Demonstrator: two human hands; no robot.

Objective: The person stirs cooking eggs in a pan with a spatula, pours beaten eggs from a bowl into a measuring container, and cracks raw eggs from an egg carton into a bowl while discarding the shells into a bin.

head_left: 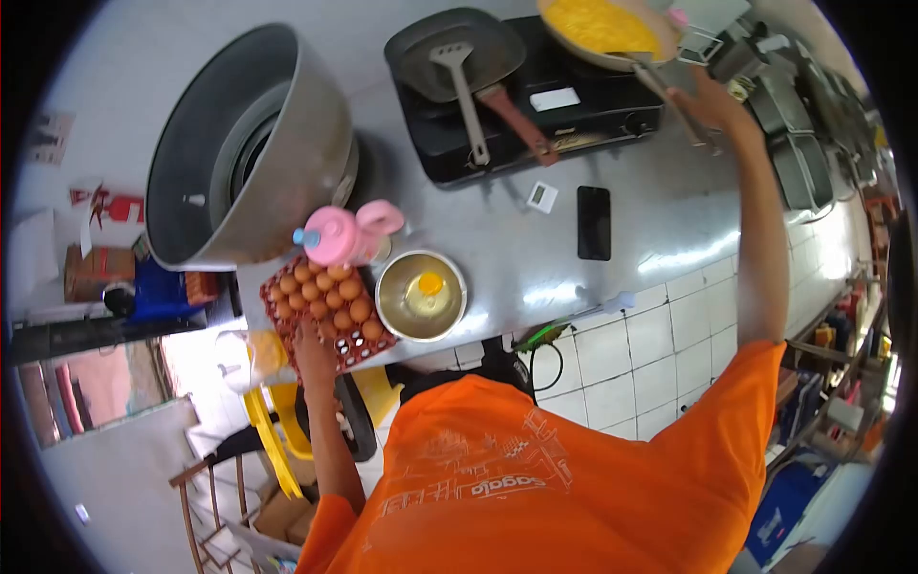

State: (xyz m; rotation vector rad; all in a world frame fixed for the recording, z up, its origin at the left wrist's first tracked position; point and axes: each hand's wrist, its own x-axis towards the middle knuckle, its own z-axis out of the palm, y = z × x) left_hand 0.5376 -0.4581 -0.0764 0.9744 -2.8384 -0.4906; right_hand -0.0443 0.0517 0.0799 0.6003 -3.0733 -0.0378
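Bright orange T-shirt [612, 478], short wide sleeves [746, 392], pale thin-lined drawing [449, 454] across the front with a small checkered patch [516, 447], pale rounded lettering [507, 487] upside down, bare forearms [763, 249], ungloved left hand [312, 354] and right hand [712, 100].

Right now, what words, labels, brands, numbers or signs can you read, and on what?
"sagala", probably, upside down: orange short-sleeved fabric shirt.
Too blurred: lettering on the flat black stove.
Too small: display of the small white square device.
Too blurred: white marking on the blue box.
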